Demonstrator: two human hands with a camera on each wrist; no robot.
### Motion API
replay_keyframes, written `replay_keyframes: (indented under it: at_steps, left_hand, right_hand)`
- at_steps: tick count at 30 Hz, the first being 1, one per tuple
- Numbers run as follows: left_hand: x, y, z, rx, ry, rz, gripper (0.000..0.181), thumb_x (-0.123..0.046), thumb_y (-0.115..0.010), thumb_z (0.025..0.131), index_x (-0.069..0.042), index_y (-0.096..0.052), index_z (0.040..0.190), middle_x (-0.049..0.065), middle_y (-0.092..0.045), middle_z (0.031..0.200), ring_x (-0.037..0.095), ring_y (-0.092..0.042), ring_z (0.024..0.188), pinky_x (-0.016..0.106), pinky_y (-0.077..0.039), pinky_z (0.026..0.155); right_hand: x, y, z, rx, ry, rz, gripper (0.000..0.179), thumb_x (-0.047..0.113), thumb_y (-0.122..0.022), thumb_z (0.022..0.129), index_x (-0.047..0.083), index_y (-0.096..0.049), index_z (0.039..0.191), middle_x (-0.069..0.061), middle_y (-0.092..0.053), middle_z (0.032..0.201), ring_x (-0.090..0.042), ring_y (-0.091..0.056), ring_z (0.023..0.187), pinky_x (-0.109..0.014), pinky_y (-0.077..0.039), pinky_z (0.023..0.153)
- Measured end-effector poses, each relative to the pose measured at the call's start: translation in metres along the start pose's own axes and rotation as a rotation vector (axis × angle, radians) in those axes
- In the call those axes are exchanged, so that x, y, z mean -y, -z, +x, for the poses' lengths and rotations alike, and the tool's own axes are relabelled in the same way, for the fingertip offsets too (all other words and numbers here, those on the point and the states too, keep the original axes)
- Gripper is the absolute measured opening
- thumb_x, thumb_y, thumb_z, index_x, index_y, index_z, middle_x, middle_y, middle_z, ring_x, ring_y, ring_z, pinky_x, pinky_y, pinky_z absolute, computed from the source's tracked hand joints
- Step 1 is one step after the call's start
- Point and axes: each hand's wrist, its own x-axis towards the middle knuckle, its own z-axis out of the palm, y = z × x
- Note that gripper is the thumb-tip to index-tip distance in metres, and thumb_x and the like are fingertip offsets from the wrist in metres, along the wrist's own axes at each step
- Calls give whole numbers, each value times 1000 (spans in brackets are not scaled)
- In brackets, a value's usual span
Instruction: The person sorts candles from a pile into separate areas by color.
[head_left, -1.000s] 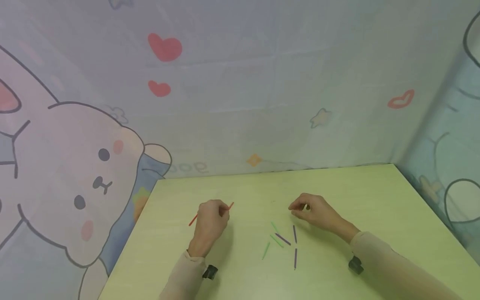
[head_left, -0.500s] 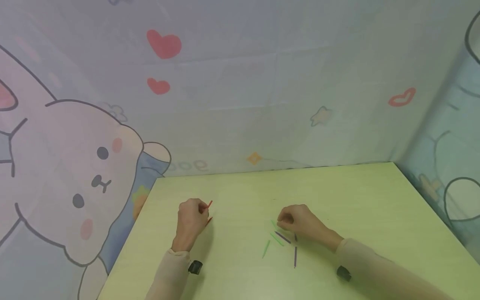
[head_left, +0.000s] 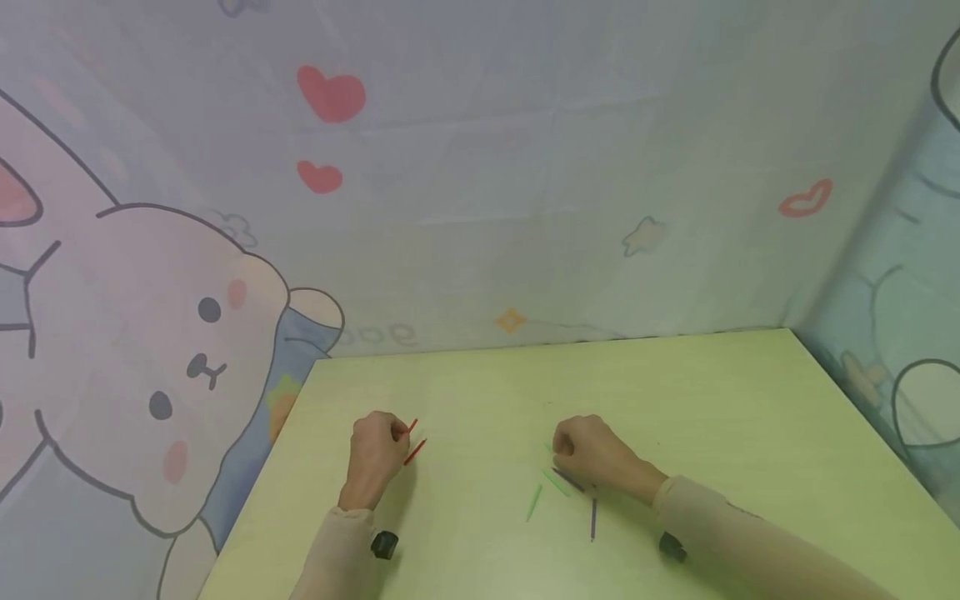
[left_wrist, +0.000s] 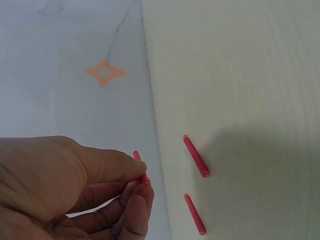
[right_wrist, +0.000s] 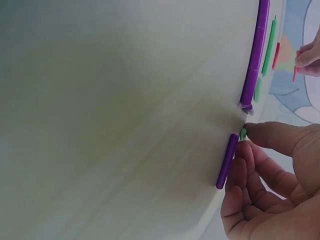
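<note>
My left hand [head_left: 377, 454], at the table's left, pinches a small red candle [left_wrist: 137, 156] between thumb and forefinger. Two more red candles lie side by side on the table just beyond the fingers in the left wrist view, an upper one [left_wrist: 196, 156] and a lower one [left_wrist: 195, 214]. Right of the middle, the thumb and forefinger of my right hand [head_left: 596, 450] pinch the end of a green candle [right_wrist: 243, 134], most of it hidden. A purple candle [right_wrist: 227, 161] lies right beside those fingertips. The right hand's other fingers are curled.
Near the right hand lie green candles [head_left: 533, 503] and purple candles [head_left: 593, 520], scattered at different angles. The pale yellow table [head_left: 480, 550] ends at the back against a printed cloth [head_left: 480, 250] with hearts and a rabbit.
My left hand has moved left with its red candle, and a red candle on the table now shows beside it. My right hand has come left and nearer, down to the green candle.
</note>
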Motion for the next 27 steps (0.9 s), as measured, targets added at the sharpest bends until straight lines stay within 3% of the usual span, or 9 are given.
replay_keyframes:
  at_steps: [7, 19, 22, 27]
  left_hand:
    - [10, -6, 2, 22, 13, 8, 10, 7, -74, 93, 2, -80, 87, 9, -74, 78, 19, -68, 66, 33, -58, 59]
    - [24, -13, 3, 8, 22, 22, 12, 7, -77, 89, 0, -80, 80, 16, -79, 89, 22, -70, 68, 38, -60, 61]
    - [40, -24, 9, -9, -8, 37, 13, 7, -77, 87, -1, -79, 78, 15, -77, 84, 22, -67, 65, 37, -58, 58]
    - [39, -25, 8, 8, 17, 43, 14, 7, -77, 88, -2, -78, 76, 11, -73, 76, 21, -65, 63, 35, -56, 56]
  right_hand:
    - [-1, 1, 0, 15, -17, 5, 10, -1, -73, 92, 8, -77, 95, 6, -69, 87, -10, -62, 79, -28, -58, 73]
    - [-2, 3, 1, 29, -24, 19, 21, -6, -69, 91, 13, -78, 90, 4, -76, 95, -14, -70, 92, -46, -65, 88]
    - [-1, 3, 1, 33, -28, 14, 21, -6, -70, 92, 13, -78, 90, 5, -76, 95, -15, -71, 94, -46, -65, 88]
    - [1, 4, 2, 30, -15, 17, 21, -7, -70, 91, 13, -78, 89, 4, -76, 95, -17, -72, 93, -45, -65, 87]
